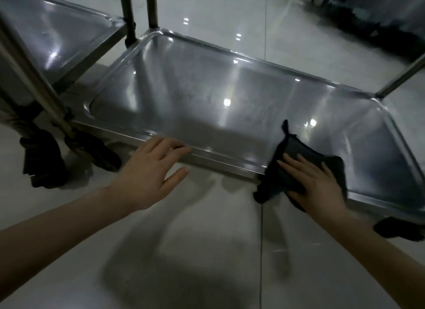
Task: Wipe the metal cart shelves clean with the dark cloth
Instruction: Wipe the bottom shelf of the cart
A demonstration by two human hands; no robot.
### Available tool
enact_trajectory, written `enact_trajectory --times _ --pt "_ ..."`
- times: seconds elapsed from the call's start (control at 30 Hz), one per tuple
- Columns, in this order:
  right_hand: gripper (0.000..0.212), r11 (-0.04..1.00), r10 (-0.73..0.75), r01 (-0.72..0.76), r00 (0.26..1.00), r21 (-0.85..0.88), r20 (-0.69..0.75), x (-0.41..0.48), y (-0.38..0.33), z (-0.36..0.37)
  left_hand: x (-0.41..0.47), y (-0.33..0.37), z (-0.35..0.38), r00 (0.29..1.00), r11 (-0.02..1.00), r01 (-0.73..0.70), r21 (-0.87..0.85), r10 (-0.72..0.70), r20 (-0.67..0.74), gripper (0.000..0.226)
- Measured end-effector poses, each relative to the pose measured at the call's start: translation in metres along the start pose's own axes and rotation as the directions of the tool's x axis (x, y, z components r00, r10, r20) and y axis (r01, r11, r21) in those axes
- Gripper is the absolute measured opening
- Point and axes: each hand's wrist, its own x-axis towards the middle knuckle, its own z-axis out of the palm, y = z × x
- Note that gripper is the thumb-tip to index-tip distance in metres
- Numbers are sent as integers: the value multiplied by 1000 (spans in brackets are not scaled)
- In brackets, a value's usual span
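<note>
The right hand (316,182) presses the dark cloth (296,147) flat-fingered on the shelf's (207,97) near right rim. The left hand (149,168), fingers spread and empty, touches the near rim. The wiping looks midway; other shelves probably remain.

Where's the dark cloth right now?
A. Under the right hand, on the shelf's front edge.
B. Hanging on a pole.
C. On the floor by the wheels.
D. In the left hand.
A: the right hand presses flat on the dark cloth, which is draped over the front rim of the shelf.
</note>
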Motion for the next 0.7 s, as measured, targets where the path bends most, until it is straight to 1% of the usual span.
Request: enact_trajectory --times 0.07,0.13,0.2,0.27,0.37,0.4,0.47,0.57,0.63,0.7 --pt "71 998 -61 61 998 -5 26 28 -40 9 3 5 4 1000 1000 3 -23 -3 -29 54" --pt "66 991 -130 128 990 26 57 57 -80 21 7 12 8 995 998 37 -59 -42 -85 54" --pt "62 984 -173 171 983 54 53 76 -107 30 11 18 10 988 990 74 -119 -89 -124 53" --pt "60 977 -207 203 977 63 55 77 -105 31 14 26 12 989 986 77 -151 -94 -112 53" --pt "62 974 -223 221 973 48 56 44 -46 21 19 42 17 998 993 7 -117 -13 -54 57" --pt "63 981 -192 190 980 47 41 25 -18 16 22 49 20 999 994 -30 -109 27 -31 57" --pt "68 997 -73 73 997 11 8 -17 42 2 29 64 26 993 988 -117 -100 118 0 56" --pt "73 992 119 -119 993 -49 -3 -69 110 -17 40 88 35 973 968 -231 -102 231 -4 52" --pt "68 977 213 -212 977 -27 16 -79 127 -22 46 102 41 967 959 -254 -122 254 -15 51" --pt "65 961 278 -278 961 -15 5 -74 118 -17 51 114 48 977 961 -210 -181 211 -18 52"
